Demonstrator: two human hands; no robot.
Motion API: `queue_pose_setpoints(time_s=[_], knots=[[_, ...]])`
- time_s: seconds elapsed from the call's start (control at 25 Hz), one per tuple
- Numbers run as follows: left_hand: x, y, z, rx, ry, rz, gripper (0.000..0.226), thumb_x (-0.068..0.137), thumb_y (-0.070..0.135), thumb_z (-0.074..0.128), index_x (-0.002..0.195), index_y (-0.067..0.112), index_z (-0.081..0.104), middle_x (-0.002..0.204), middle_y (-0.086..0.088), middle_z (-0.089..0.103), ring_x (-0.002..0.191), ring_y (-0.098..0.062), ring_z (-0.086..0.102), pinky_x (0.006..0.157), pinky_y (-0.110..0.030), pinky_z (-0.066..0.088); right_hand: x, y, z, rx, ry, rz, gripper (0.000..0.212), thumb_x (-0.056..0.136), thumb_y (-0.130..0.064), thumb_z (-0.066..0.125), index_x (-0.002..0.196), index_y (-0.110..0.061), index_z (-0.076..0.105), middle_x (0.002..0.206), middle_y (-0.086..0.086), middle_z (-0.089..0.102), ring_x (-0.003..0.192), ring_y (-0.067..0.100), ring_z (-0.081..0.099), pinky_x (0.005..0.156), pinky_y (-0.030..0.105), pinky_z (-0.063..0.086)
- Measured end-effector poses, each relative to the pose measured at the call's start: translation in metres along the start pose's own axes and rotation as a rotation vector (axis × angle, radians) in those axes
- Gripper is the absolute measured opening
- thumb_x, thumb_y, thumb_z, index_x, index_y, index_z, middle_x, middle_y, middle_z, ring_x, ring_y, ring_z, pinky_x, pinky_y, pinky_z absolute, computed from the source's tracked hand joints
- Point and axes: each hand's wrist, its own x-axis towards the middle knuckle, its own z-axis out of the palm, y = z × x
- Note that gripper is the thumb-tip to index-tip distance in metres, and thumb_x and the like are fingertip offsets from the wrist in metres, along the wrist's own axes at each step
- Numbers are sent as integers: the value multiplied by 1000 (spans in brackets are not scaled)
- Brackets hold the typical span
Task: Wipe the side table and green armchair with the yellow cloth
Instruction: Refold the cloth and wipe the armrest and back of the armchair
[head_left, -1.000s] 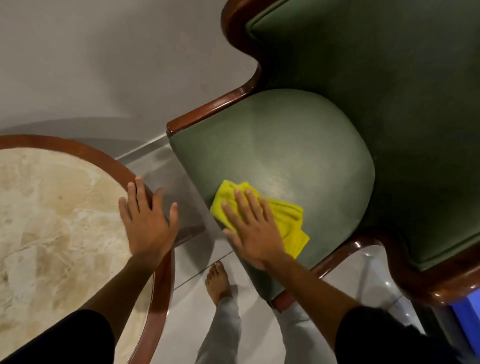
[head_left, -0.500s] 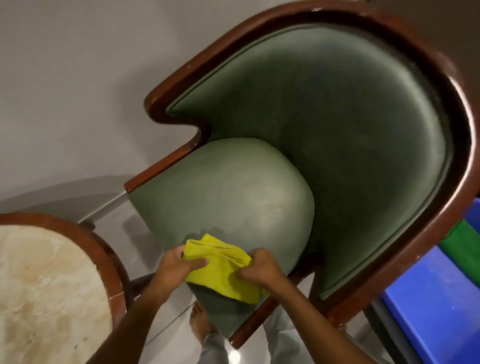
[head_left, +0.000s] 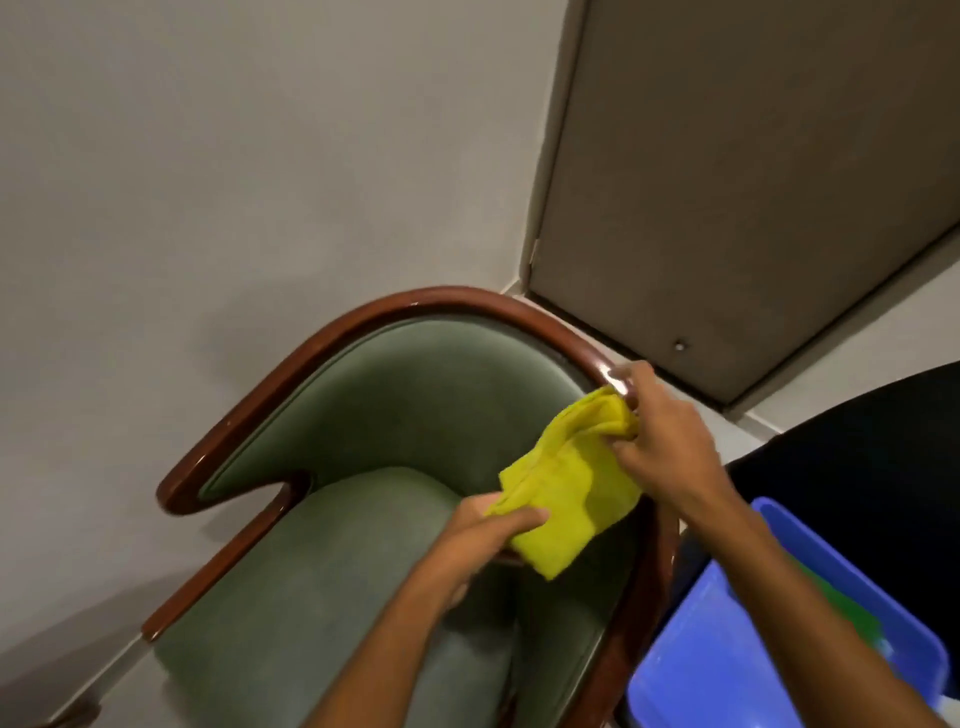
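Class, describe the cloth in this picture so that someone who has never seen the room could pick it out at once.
Find the green upholstered armchair with the curved dark wooden frame in the corner by the wall. Above its right arm, the left hand and right hand hold a crumpled yellow cloth between them. It is the only bright yellow thing; the plastic bin beside it is blue.

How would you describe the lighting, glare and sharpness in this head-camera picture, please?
Head view: dim, warm light; a small bright glare spot on the armchair's wooden rim beside the right hand; soft shadows on the wall; slight blur on both hands and the yellow cloth; wide-angle bending tilts the door.
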Motion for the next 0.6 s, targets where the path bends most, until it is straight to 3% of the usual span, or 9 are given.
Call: queue_pose_setpoints(time_s=[0.04, 0.12, 0.2, 0.28, 0.32, 0.44, 0.6], knots=[[12, 15, 18, 32, 27, 66, 21, 83, 20, 74, 104, 17, 70, 105, -7, 75, 90, -16, 71, 83, -38, 59, 16, 9, -12, -112, 128, -18, 71, 66, -8, 71, 128, -27, 43, 113, 9, 63, 105, 33, 61, 82, 39, 42], [36, 39, 28, 328, 233, 259, 45, 84, 31, 72, 126, 18, 60, 130, -8, 66, 116, -21, 63, 104, -42, 47, 32, 23, -12, -286, 300, 23, 80, 72, -17, 72, 142, -20, 34, 136, 17, 48, 127, 34, 46, 99, 49, 37], [46, 53, -2, 780, 551, 456, 62, 89, 41, 61, 144, 20, 42, 151, -5, 47, 140, -21, 42, 118, -42, 30, 29, 24, 16, -257, 181, 114, 82, 83, -38, 66, 149, -13, 24, 149, 22, 36, 138, 37, 34, 107, 53, 34], [53, 62, -56, 1078, 747, 526, 68, 92, 43, 53, 151, 21, 29, 162, -6, 27, 151, -21, 21, 121, -45, 17, 28, 30, 45, -267, -48, 157, 87, 88, -54, 56, 151, -9, 17, 145, 24, 40, 130, 39, 43, 102, 48, 40], [56, 64, -88, 1188, 805, 496, 71, 92, 44, 53, 152, 19, 24, 164, -9, 18, 153, -23, 13, 122, -48, 14, 36, 34, 55, -299, -99, 130, 85, 90, -57, 52, 150, -7, 19, 135, 23, 49, 118, 38, 52, 95, 46, 44], [54, 57, -168, 1334, 914, 306, 88, 89, 48, 56, 155, 12, 11, 166, -15, 5, 153, -30, 3, 122, -52, 6, 72, 39, 65, -415, -30, -21, 73, 89, -59, 50, 137, -5, 38, 105, 19, 63, 89, 37, 62, 78, 44, 49], [53, 33, -222, 1216, 867, 64, 113, 82, 62, 59, 154, 8, -8, 165, -17, -7, 153, -32, -7, 123, -55, 2, 142, -2, 98, -454, -67, -229, 70, 87, -55, 57, 130, -1, 47, 98, 22, 64, 84, 41, 62, 70, 45, 48]])
